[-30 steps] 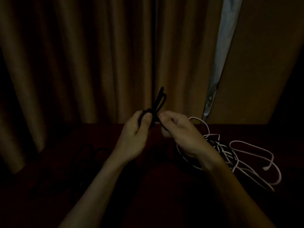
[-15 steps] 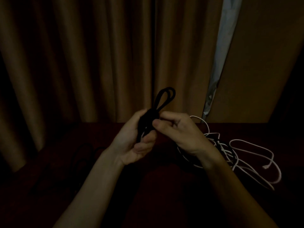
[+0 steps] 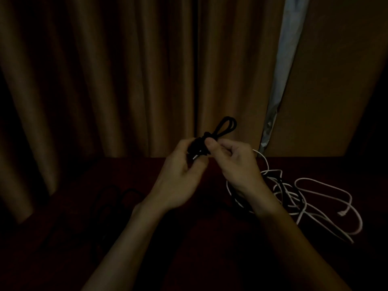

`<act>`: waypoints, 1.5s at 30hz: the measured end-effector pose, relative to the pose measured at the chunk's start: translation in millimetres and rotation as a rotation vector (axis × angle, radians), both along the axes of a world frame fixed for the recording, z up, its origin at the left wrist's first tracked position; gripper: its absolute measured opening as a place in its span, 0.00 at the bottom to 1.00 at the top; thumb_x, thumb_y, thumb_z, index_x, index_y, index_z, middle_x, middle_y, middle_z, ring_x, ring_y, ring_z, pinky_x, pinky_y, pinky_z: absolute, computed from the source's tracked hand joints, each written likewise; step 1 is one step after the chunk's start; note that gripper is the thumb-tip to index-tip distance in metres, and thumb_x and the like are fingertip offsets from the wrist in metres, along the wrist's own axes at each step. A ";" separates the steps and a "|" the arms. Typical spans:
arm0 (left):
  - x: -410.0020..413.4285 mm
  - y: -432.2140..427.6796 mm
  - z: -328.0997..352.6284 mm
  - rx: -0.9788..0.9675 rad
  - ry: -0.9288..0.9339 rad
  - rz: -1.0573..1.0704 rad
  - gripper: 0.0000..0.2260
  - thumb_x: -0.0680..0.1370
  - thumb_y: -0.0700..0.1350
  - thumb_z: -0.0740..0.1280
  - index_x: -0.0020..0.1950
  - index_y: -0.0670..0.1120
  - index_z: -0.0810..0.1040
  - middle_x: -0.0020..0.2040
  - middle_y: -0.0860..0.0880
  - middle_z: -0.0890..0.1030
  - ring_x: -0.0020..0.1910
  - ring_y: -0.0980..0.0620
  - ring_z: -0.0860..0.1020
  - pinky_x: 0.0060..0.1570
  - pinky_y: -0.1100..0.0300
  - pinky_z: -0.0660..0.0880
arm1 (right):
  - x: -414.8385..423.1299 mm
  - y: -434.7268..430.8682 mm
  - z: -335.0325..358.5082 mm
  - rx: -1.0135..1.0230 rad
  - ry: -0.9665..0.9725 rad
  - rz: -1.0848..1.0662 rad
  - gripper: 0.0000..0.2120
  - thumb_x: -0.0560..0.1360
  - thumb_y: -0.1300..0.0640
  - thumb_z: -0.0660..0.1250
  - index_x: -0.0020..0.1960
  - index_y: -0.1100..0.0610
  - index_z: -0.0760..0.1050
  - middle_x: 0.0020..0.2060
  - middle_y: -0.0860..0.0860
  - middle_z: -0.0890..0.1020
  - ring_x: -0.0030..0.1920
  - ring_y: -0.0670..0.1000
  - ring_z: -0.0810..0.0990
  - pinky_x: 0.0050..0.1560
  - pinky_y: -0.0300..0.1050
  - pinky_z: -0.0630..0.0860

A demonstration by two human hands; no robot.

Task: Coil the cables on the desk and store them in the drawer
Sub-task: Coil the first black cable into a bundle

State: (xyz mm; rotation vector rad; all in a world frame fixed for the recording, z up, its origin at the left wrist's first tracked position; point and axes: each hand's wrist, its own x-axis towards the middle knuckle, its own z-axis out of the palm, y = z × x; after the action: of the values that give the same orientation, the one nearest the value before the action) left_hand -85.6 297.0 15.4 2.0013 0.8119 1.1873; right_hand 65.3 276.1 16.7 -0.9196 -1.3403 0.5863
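Observation:
A short black cable, folded into a small bundle with loops sticking up to the right, is held above the dark red desk. My left hand grips the bundle's lower part, where a small light connector tip shows. My right hand pinches the bundle's middle between thumb and forefinger. A loose tangle of white cables mixed with a dark one lies on the desk to the right, partly behind my right wrist. Another black cable lies faintly visible on the desk at the left. No drawer is in view.
Brown curtains hang right behind the desk's far edge, with a pale gap at the right. A brown panel stands at the back right. The scene is very dim.
Both hands have turned the black bundle; its loops now lean further right. My left hand's fingers have curled closer round the lower part, and my right thumb sits higher on it.

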 end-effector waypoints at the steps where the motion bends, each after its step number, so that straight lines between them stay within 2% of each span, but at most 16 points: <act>1: -0.6 -0.6 -1.9 0.113 0.110 0.026 0.14 0.81 0.48 0.66 0.67 0.53 0.71 0.58 0.57 0.80 0.57 0.62 0.78 0.57 0.68 0.75 | -2.8 0.5 -0.3 -0.001 0.006 -0.023 0.35 0.74 0.37 0.69 0.45 0.73 0.77 0.40 0.72 0.80 0.34 0.65 0.77 0.41 0.50 0.69; 4: 1.9 -2.5 -7.3 0.361 0.260 0.166 0.19 0.81 0.46 0.66 0.70 0.46 0.67 0.62 0.52 0.73 0.57 0.61 0.74 0.53 0.75 0.70 | -11.3 -1.5 -1.0 -0.029 0.030 -0.028 0.38 0.73 0.36 0.70 0.46 0.76 0.74 0.35 0.71 0.77 0.35 0.57 0.73 0.40 0.50 0.66; 8: -2.4 -2.1 -7.9 0.350 0.267 0.194 0.23 0.83 0.47 0.62 0.76 0.47 0.58 0.65 0.48 0.75 0.58 0.52 0.79 0.53 0.59 0.77 | -15.2 -6.0 1.8 -0.093 -0.004 0.021 0.40 0.71 0.34 0.70 0.47 0.75 0.75 0.38 0.74 0.77 0.37 0.56 0.74 0.40 0.52 0.67; 10: -6.3 -0.9 -4.9 0.349 0.282 0.126 0.17 0.83 0.47 0.61 0.71 0.50 0.61 0.57 0.53 0.78 0.50 0.58 0.80 0.44 0.66 0.76 | -11.9 -9.4 6.5 -0.130 -0.030 0.061 0.41 0.69 0.31 0.71 0.48 0.73 0.77 0.42 0.75 0.77 0.38 0.57 0.75 0.41 0.53 0.68; 12: -8.1 0.3 -3.4 0.321 0.260 0.085 0.08 0.84 0.49 0.61 0.60 0.48 0.66 0.47 0.54 0.80 0.41 0.55 0.80 0.34 0.64 0.75 | -6.4 -10.9 8.6 -0.156 -0.092 0.088 0.41 0.69 0.27 0.69 0.47 0.69 0.79 0.43 0.76 0.77 0.39 0.58 0.76 0.41 0.55 0.69; 16: -9.9 2.3 -1.7 -0.125 -0.039 -0.015 0.19 0.79 0.60 0.62 0.56 0.45 0.76 0.40 0.52 0.80 0.36 0.56 0.78 0.34 0.58 0.75 | -0.8 -14.1 10.7 -0.188 -0.179 0.083 0.35 0.74 0.30 0.65 0.42 0.66 0.79 0.34 0.65 0.77 0.35 0.56 0.73 0.35 0.60 0.69; 19: -7.5 1.7 2.7 -0.356 -0.238 -0.122 0.22 0.79 0.57 0.62 0.60 0.40 0.78 0.36 0.52 0.76 0.32 0.57 0.74 0.29 0.66 0.69 | 3.5 -15.3 11.6 -0.135 -0.204 0.058 0.23 0.80 0.40 0.66 0.33 0.54 0.78 0.27 0.48 0.71 0.30 0.47 0.70 0.33 0.48 0.65; 22: -4.4 -1.5 7.4 -0.532 -0.381 -0.302 0.24 0.80 0.56 0.61 0.66 0.39 0.78 0.31 0.52 0.69 0.27 0.57 0.64 0.28 0.64 0.57 | 1.5 -15.0 12.6 -0.128 -0.110 0.073 0.19 0.75 0.40 0.68 0.32 0.50 0.77 0.25 0.42 0.71 0.27 0.42 0.68 0.31 0.39 0.64; 24: -1.3 -3.4 10.4 -0.707 -0.514 -0.456 0.24 0.80 0.57 0.60 0.64 0.38 0.77 0.29 0.53 0.66 0.24 0.59 0.60 0.26 0.64 0.52 | 0.6 -14.2 13.8 -0.142 0.019 0.146 0.14 0.73 0.42 0.68 0.36 0.51 0.77 0.23 0.41 0.70 0.23 0.40 0.65 0.26 0.34 0.61; 27: 5.0 -12.1 9.3 -0.940 -0.676 -0.744 0.18 0.82 0.56 0.59 0.51 0.43 0.80 0.28 0.54 0.67 0.20 0.61 0.59 0.21 0.68 0.54 | 3.8 -14.3 15.1 -0.154 0.136 0.267 0.28 0.75 0.41 0.69 0.53 0.68 0.77 0.26 0.43 0.73 0.23 0.40 0.63 0.23 0.33 0.59; 30: 8.4 -15.7 4.6 -1.033 -0.766 -1.019 0.15 0.82 0.54 0.60 0.54 0.48 0.82 0.29 0.53 0.72 0.22 0.60 0.60 0.20 0.69 0.60 | 6.6 -22.1 17.5 -0.134 0.117 0.364 0.28 0.74 0.40 0.71 0.52 0.67 0.80 0.30 0.49 0.78 0.27 0.41 0.72 0.26 0.30 0.64; 33: 8.2 -19.2 8.6 -0.949 -0.563 -0.856 0.22 0.84 0.60 0.53 0.55 0.46 0.79 0.28 0.51 0.72 0.20 0.58 0.66 0.20 0.68 0.63 | 9.7 -24.8 17.4 -0.098 -0.008 0.274 0.16 0.76 0.43 0.72 0.40 0.56 0.83 0.29 0.52 0.76 0.27 0.45 0.71 0.27 0.35 0.63; 36: 8.5 -17.4 8.1 -0.597 -0.155 -0.311 0.31 0.83 0.65 0.46 0.54 0.42 0.79 0.30 0.46 0.76 0.25 0.51 0.73 0.25 0.62 0.68 | 6.9 -27.7 20.8 -0.093 -0.040 0.113 0.22 0.76 0.47 0.70 0.35 0.65 0.77 0.24 0.52 0.79 0.25 0.48 0.78 0.27 0.38 0.71; 39: 9.5 -13.8 2.5 -0.199 -0.097 -0.002 0.17 0.86 0.55 0.53 0.62 0.50 0.76 0.45 0.50 0.83 0.36 0.56 0.81 0.34 0.65 0.74 | 5.8 -25.6 20.0 -0.044 -0.100 -0.008 0.23 0.74 0.45 0.71 0.35 0.66 0.79 0.25 0.50 0.79 0.26 0.49 0.77 0.29 0.45 0.69; 41: 6.0 -10.6 2.0 0.012 -0.067 0.066 0.09 0.85 0.49 0.59 0.64 0.54 0.73 0.54 0.55 0.82 0.46 0.61 0.82 0.43 0.67 0.76 | 6.5 -21.6 16.7 -0.043 -0.088 -0.076 0.27 0.71 0.40 0.73 0.34 0.66 0.78 0.26 0.52 0.76 0.28 0.50 0.73 0.30 0.46 0.66; 45: 8.5 -8.9 -10.4 0.359 0.304 -0.006 0.14 0.83 0.50 0.61 0.69 0.49 0.70 0.59 0.52 0.75 0.56 0.59 0.76 0.57 0.59 0.74 | 6.2 -18.7 11.5 -0.101 -0.035 -0.177 0.26 0.70 0.42 0.77 0.30 0.62 0.74 0.23 0.52 0.73 0.25 0.48 0.72 0.28 0.42 0.68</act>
State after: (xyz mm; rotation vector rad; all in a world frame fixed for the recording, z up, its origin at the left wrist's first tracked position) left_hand -77.1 288.1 5.1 2.5211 0.7768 1.0985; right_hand 71.5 257.3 28.2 -1.1230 -1.2539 0.5069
